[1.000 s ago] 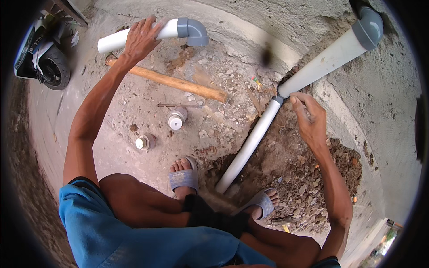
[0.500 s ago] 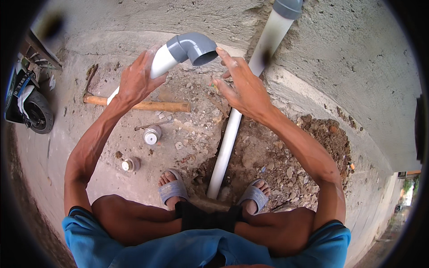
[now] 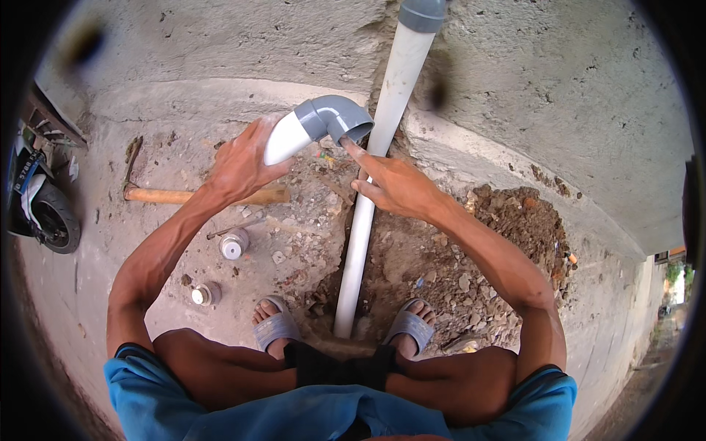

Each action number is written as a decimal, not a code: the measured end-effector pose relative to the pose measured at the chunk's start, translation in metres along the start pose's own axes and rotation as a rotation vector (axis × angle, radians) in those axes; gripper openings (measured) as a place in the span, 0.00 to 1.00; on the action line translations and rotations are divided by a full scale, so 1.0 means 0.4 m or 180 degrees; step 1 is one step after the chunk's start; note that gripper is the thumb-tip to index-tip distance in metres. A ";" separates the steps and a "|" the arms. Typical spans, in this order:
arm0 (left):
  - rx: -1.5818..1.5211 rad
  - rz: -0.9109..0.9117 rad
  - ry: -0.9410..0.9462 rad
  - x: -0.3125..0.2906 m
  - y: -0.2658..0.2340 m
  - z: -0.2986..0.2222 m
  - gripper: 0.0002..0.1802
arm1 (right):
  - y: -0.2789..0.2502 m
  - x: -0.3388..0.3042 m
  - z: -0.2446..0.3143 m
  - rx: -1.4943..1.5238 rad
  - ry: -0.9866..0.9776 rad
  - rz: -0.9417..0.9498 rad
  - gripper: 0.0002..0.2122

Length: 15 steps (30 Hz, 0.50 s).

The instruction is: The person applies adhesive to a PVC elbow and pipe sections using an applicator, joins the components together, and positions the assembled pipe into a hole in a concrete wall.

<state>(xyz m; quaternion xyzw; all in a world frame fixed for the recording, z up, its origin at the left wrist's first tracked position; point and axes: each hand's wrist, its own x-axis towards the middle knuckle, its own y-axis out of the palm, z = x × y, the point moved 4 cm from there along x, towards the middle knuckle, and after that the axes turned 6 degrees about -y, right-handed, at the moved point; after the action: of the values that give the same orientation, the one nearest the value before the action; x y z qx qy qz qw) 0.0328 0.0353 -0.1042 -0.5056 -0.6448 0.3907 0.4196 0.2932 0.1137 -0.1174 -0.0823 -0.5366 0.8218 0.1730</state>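
My left hand (image 3: 241,163) is wrapped round a short white plastic pipe (image 3: 287,141), held tilted above the ground. A grey elbow fitting (image 3: 331,114) is on the pipe's upper end, its open mouth facing down and to the right. My right hand (image 3: 403,185) has its fingers apart, with the index fingertip at the rim of that mouth; whether it reaches inside is hard to make out. Beyond the elbow, a long white pipe (image 3: 397,77) with a grey coupling (image 3: 422,15) on top leans against the wall, and a white pipe length (image 3: 357,257) continues down into the trench.
A wooden-handled hammer (image 3: 162,195) lies behind my left forearm. Two small cans (image 3: 233,245) (image 3: 207,294) stand on the concrete near my left foot. Dug soil and rubble (image 3: 515,228) are heaped at the right. A motorbike (image 3: 51,213) is parked far left.
The elbow and pipe in my left hand have come lower and a little to the right in view. My right index finger has shifted from the elbow's right side to its lower rim.
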 end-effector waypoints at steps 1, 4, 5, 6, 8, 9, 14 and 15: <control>0.0008 0.0042 0.0004 -0.002 0.003 0.005 0.45 | 0.005 -0.003 -0.001 0.0197 0.0103 0.0301 0.35; -0.0135 0.0009 -0.0078 0.007 0.002 0.012 0.46 | 0.014 -0.029 -0.002 0.0088 -0.0243 0.0327 0.20; -0.0185 -0.0011 -0.0149 0.006 0.000 0.020 0.46 | 0.018 -0.029 0.004 -0.0096 -0.0418 0.0477 0.17; -0.0205 0.0034 -0.0312 0.010 0.001 0.029 0.47 | 0.018 -0.033 0.010 -0.0284 -0.0586 0.0627 0.16; -0.0246 0.0132 -0.0642 0.015 0.006 0.047 0.47 | -0.006 -0.040 -0.002 0.0124 -0.0034 0.0443 0.21; -0.0395 0.0165 -0.0610 0.018 0.012 0.046 0.48 | -0.024 -0.043 -0.014 0.0143 0.0184 0.0347 0.22; -0.1056 0.0285 -0.0601 0.003 0.048 -0.006 0.54 | -0.048 -0.018 -0.036 0.1435 0.0674 -0.0392 0.29; -0.1163 0.0321 -0.0591 0.007 0.049 -0.026 0.57 | -0.040 -0.012 -0.027 0.1760 0.0617 -0.0092 0.44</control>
<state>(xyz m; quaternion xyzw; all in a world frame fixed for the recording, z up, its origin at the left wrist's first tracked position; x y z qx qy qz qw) 0.0485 0.0424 -0.1184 -0.5667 -0.7147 0.3327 0.2396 0.3042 0.1271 -0.1077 -0.1025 -0.2743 0.9226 0.2510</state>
